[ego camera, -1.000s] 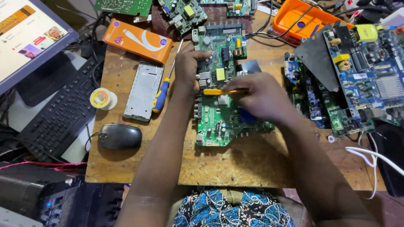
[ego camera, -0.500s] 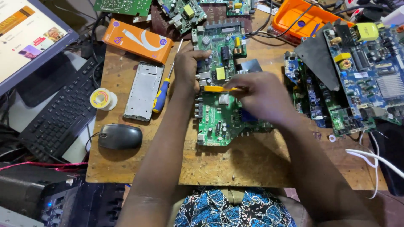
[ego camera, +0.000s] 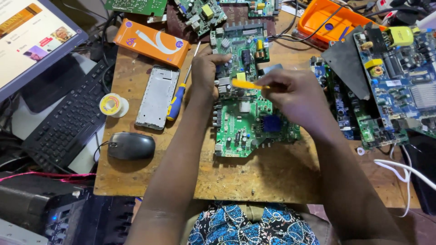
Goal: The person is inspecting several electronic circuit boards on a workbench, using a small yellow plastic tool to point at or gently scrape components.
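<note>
A green circuit board (ego camera: pixel 247 115) lies flat on the wooden worktop (ego camera: pixel 150 177), its long axis running away from the person, from the near edge toward the far edge of the top. One short end points at the person's lap; the other, carrying the yellow and copper parts, points toward the clutter of other boards at the far side.

The left hand (ego camera: pixel 206 75) rests on the board's left edge about halfway up, fingers curled over the edge and pressing down on it, thumb side toward the connectors along that edge. The right hand (ego camera: pixel 293 97) is closed around a slim yellow tool (ego camera: pixel 247 84), pinched between thumb and fingers. The tool lies nearly level across the board, at right angles to the board's long axis, its free end pointing left toward the left hand and stopping just short of it. Whether the tip touches the board cannot be told.

Left of the board, just past the left hand, a screwdriver with a blue and yellow handle (ego camera: pixel 177 100) lies roughly parallel to the board's long side. Further left of it lie a silver phone frame (ego camera: pixel 156 97), a solder spool (ego camera: pixel 111 104) and a black mouse (ego camera: pixel 131 145). Right of the board, beyond the right hand, sits a stack of blue circuit boards (ego camera: pixel 399 86).
</note>
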